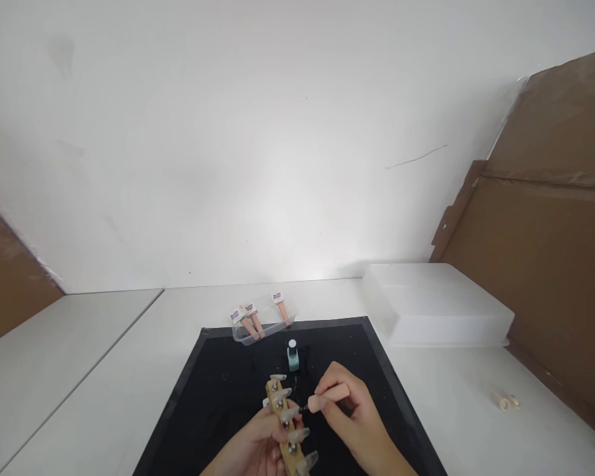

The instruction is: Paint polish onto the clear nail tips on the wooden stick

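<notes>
My left hand (262, 436) is closed around a wooden nail-tip stand (293, 461) that carries several clear false nails (299, 435) in a row. Between the fingers and thumb of my right hand (350, 420) is a nail polish brush (330, 397) with a pale pink cap-handle. Its dark bristle end points left and meets, or nearly meets, a false nail in the middle of the row. Just beyond the stand, a small teal nail polish bottle (293, 359) with a dark neck and white top stands upright on the black mat (218, 390).
A clear plastic tray (248, 341) behind the mat holds several pink-handled items with white printed labels. A white translucent box (436, 311) sits at the right rear. Small beige rings (504, 402) lie on the white table (99, 396) at right. Brown cardboard (540, 284) borders the right side.
</notes>
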`<state>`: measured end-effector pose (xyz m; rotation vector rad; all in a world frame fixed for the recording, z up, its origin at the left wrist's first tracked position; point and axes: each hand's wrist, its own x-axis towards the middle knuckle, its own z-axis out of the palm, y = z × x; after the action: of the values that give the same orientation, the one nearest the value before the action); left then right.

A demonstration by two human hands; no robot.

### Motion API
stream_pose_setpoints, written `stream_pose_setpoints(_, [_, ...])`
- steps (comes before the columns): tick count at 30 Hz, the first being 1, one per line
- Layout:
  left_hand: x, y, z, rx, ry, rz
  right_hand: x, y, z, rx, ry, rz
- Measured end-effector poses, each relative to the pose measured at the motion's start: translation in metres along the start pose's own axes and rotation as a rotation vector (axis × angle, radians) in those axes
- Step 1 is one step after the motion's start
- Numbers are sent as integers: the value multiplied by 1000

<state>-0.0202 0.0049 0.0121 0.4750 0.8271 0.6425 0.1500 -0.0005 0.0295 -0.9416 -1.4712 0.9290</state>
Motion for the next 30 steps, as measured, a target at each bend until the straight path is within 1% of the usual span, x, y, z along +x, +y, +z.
stream_pose_setpoints(3, [0,1,-1,8,-25,0,1,1,0,16,46,57])
stream_pose_setpoints(6, [0,1,-2,-1,-45,-6,0,-3,0,69,39,80])
stream_pose_setpoints(10, [0,1,-2,-23,0,-12,-2,-8,-1,100,-15,14])
stream_pose_setpoints(14, [-1,2,1,-6,-2,-5,-4,-10,-3,66,-59,-61])
stream_pose_setpoints(17, [-1,2,3,9,27,1,-5,-10,-3,41,-89,-73])
stream_pose_setpoints(19, [-2,3,4,13,27,10,-4,-10,-2,27,-99,-70])
stream_pose_setpoints(23, [-4,2,3,5,3,20,-3,-9,-1,9,-73,-60])
stream_pose_setpoints(30, [-8,4,-2,-22,26,8,-3,-10,1,68,-16,-23])
